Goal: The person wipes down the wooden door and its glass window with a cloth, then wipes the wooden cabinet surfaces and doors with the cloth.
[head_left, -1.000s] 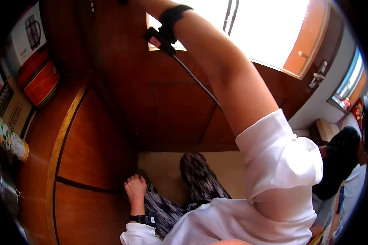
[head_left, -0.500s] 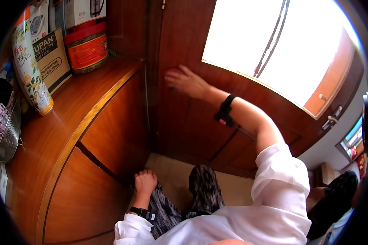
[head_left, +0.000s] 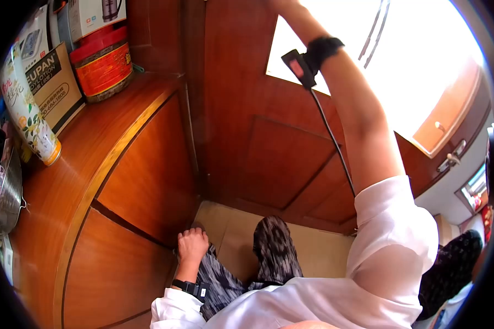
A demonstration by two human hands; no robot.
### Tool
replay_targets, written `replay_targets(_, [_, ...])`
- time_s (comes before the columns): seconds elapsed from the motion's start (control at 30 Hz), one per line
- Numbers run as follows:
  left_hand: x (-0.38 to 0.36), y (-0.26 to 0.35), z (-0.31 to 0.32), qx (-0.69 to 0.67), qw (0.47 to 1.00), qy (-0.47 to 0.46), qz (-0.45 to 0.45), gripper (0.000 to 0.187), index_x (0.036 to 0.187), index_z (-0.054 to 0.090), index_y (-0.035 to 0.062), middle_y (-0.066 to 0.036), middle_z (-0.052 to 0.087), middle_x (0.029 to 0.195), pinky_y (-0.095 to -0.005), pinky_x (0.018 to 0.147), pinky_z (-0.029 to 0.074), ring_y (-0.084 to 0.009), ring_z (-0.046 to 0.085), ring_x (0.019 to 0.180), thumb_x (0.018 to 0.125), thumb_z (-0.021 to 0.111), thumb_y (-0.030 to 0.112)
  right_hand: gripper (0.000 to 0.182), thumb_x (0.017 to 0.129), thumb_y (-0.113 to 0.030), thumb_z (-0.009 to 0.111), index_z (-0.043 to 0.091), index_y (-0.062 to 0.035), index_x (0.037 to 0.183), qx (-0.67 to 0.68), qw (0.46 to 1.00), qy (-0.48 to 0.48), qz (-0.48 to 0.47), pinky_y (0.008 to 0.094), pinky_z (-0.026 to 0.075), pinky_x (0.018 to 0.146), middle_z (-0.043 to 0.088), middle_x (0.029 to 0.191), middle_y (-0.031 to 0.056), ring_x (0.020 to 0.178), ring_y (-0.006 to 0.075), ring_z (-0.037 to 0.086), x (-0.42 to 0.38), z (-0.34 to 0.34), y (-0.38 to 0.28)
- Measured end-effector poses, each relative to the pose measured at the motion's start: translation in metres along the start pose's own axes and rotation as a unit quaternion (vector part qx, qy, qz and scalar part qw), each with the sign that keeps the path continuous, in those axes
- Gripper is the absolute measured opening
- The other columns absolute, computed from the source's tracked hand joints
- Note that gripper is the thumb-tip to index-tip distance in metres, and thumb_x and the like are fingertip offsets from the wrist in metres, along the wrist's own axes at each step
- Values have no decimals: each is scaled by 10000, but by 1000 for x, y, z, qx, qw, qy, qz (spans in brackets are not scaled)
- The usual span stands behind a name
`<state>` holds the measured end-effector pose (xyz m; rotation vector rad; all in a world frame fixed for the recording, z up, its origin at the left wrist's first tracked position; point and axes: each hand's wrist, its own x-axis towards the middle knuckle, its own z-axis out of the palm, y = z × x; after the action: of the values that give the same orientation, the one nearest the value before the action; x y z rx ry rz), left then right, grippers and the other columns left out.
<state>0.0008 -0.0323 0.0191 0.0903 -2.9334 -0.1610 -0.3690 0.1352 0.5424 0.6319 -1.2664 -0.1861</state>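
My left hand (head_left: 192, 245) rests on my left knee, its fingers lying over the patterned trousers (head_left: 219, 277) with nothing held. A black band with a small device (head_left: 189, 286) is around that wrist. My right arm (head_left: 357, 104) reaches up in front of the brown wooden door (head_left: 236, 93) and its bright glass pane (head_left: 422, 49). Only the base of my right hand (head_left: 284, 4) shows at the top edge; its fingers are cut off, so anything in them is hidden. A black wrist device (head_left: 299, 67) with a cable (head_left: 329, 131) is strapped to the right wrist.
On the left, a curved wooden cabinet (head_left: 107, 148) carries a spray can (head_left: 30, 109), a red-lidded jar (head_left: 103, 68), cardboard boxes (head_left: 55, 90) and a metal basket (head_left: 8, 203). The door handle (head_left: 451, 156) is at the right. Another person's dark-clothed leg (head_left: 450, 268) shows at lower right.
My right hand has moved up from the lower left of the door, where a dark red thing showed under its fingers, to the top edge. My left hand stays on the knee.
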Motion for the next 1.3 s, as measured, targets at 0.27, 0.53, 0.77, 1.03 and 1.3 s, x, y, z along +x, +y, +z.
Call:
replay_targets(0.27, [2,0,3,12,1000,-4,5,230,770,660,80,-106,682,805,-435,727,490,-277,658,777,847,562,274,545,884,-328,514,442,-241,1417,4,932,-313,-183,545,165,1134,315,1529,-23,1433,223,207,-158,-93,-143])
replay_targets(0.53, [-1,0,1,17,999,30,2,223,733,651,71,-120,676,773,-430,686,506,-291,660,736,838,568,250,541,865,-122,501,460,-167,1402,201,903,-360,-120,488,216,1138,339,1514,-8,1420,192,244,-248,-154,-125])
replay_targets(0.77, [-6,-4,2,9,998,59,14,221,746,653,52,-122,666,782,-428,711,501,-296,647,773,844,560,227,550,815,-84,563,482,-251,1332,-30,945,-307,106,563,241,1045,382,1466,13,1399,220,284,-284,-261,-1])
replay_targets(1.03, [-4,-2,4,6,991,107,79,207,742,661,72,-92,662,803,-434,750,470,-281,625,819,842,564,225,463,937,-208,506,429,-214,1394,-256,874,-111,398,619,243,1043,323,1513,101,1408,331,255,-410,-359,93])
replay_targets(1.3, [19,13,11,70,995,21,68,222,737,662,69,-104,667,789,-442,725,488,-292,637,790,844,552,229,482,886,-192,557,477,-234,1360,-143,923,-229,275,546,263,1046,374,1488,48,1393,309,296,-322,-298,24])
